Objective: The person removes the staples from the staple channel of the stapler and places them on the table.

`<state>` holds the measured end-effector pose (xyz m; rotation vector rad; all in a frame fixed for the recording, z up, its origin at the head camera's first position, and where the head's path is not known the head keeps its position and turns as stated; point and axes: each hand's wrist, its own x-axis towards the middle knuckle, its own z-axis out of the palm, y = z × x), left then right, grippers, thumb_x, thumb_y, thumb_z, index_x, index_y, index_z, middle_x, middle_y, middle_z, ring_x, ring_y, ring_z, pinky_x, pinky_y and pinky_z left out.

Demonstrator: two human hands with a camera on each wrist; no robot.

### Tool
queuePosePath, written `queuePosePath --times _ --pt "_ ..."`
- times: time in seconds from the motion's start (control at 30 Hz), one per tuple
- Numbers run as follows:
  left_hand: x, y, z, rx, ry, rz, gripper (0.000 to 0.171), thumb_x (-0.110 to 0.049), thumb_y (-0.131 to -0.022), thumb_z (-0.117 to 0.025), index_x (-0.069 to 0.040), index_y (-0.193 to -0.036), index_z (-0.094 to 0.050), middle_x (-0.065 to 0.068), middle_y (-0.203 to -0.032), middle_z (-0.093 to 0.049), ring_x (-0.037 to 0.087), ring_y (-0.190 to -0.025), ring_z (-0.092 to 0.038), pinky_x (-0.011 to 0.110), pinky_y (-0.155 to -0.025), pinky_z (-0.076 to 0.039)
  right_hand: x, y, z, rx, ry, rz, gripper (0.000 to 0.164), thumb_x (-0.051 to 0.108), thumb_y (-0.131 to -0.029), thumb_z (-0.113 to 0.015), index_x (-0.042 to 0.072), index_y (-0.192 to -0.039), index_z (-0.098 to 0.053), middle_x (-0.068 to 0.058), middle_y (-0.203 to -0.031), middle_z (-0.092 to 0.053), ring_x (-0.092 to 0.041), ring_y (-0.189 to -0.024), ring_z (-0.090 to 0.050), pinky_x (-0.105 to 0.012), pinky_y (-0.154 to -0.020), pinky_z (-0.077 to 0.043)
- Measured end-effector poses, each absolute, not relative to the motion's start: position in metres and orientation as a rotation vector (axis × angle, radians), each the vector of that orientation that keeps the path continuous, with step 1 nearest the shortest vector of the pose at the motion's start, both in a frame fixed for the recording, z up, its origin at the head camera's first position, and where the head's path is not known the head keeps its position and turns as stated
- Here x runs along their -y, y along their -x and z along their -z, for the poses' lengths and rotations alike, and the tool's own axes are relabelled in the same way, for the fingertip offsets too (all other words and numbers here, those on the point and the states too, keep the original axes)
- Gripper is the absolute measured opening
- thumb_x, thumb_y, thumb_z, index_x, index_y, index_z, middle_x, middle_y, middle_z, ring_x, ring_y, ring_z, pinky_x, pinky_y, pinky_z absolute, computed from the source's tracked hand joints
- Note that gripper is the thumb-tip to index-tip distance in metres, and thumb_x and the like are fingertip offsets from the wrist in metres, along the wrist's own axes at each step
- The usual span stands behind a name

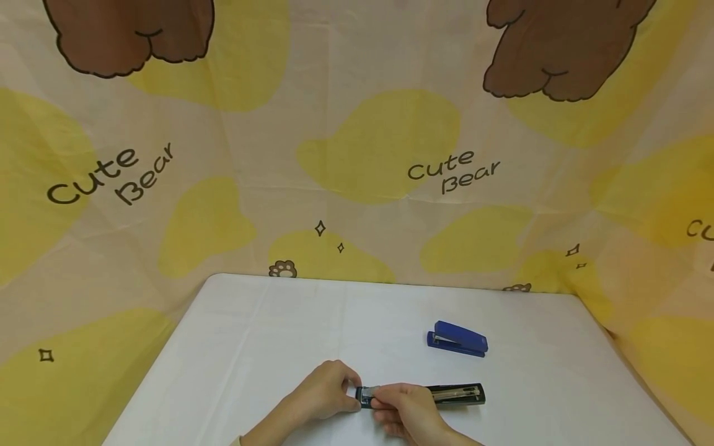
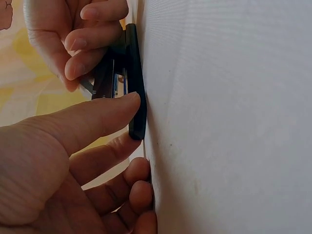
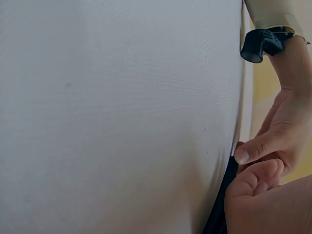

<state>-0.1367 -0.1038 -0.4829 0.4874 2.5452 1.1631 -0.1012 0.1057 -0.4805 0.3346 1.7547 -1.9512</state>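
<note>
A black stapler [image 1: 456, 394] lies opened out on the white table, its long inner channel facing up on the right. My left hand [image 1: 328, 389] pinches its left end between thumb and index finger. In the left wrist view the thumb [image 2: 109, 117] presses on the black base [image 2: 136, 83] near its tip. My right hand [image 1: 409, 409] is over the middle of the stapler, thumb and index finger pinching a small silver metal piece [image 1: 368, 391] at the left end. Whether that piece is loose or part of the stapler is hidden by the fingers.
Behind the hands, to the right, a blue stapler [image 1: 457, 339] rests on the white table [image 1: 268, 334]. A yellow and beige cloth [image 1: 357, 142] printed with bears hangs around the table's back and sides. A dark wrist camera [image 3: 263, 45] sits on the left wrist.
</note>
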Motion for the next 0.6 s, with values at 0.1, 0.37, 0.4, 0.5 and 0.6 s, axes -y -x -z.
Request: queuePosePath --times 0.1,0.37,0.4,0.5,0.6 --pt "0.1039 0.1367 0.4828 -2.551 -0.494 -1.159 0.029 -0.012 -0.075 -0.090 -0.006 -0.101 -0.079 -0.004 -0.070 -0.054 0.010 -0.058 -0.045 0.025 -0.052 -0.034 -0.1049 0.1014 0.4793 -1.760 -0.329 1.955 0.020 0.012 -0.098 -0.070 -0.003 -0.111 -0.071 0.001 -0.085 -0.075 -0.005 -0.066 -0.069 -0.020 -0.059 -0.055" --pt "0.1049 0.1369 0.4841 -2.547 -0.512 -1.169 0.030 -0.012 -0.075 -0.090 -0.004 -0.102 -0.079 -0.004 -0.068 -0.053 0.009 -0.055 -0.044 0.024 -0.051 -0.033 -0.1009 0.1028 0.4774 -1.779 -0.353 1.957 0.020 0.012 -0.096 -0.071 -0.003 -0.110 -0.073 0.000 -0.082 -0.075 -0.005 -0.064 -0.069 -0.021 -0.058 -0.055" --pt "0.1049 0.1371 0.4842 -2.547 -0.514 -1.170 0.030 -0.012 -0.075 -0.090 -0.004 -0.102 -0.079 -0.004 -0.068 -0.053 0.009 -0.055 -0.044 0.024 -0.051 -0.033 -0.1006 0.1030 0.4773 -1.777 -0.359 1.958 0.020 0.012 -0.096 -0.071 -0.003 -0.109 -0.073 0.000 -0.082 -0.075 -0.005 -0.064 -0.069 -0.021 -0.058 -0.055" --pt "0.1046 0.1374 0.4845 -2.544 -0.515 -1.173 0.029 -0.012 -0.075 -0.090 -0.005 -0.101 -0.079 -0.004 -0.068 -0.053 0.009 -0.056 -0.044 0.024 -0.051 -0.033 -0.1007 0.1031 0.4767 -1.781 -0.362 1.960 0.019 0.011 -0.095 -0.072 -0.003 -0.108 -0.074 0.001 -0.080 -0.076 -0.005 -0.063 -0.069 -0.020 -0.057 -0.054" --pt "0.1043 0.1377 0.4843 -2.543 -0.507 -1.172 0.028 -0.012 -0.075 -0.090 -0.005 -0.100 -0.080 -0.004 -0.067 -0.053 0.010 -0.057 -0.044 0.025 -0.051 -0.033 -0.1025 0.1030 0.4750 -1.795 -0.350 1.962 0.019 0.011 -0.095 -0.071 -0.003 -0.107 -0.075 0.002 -0.079 -0.075 -0.005 -0.062 -0.068 -0.020 -0.056 -0.052"
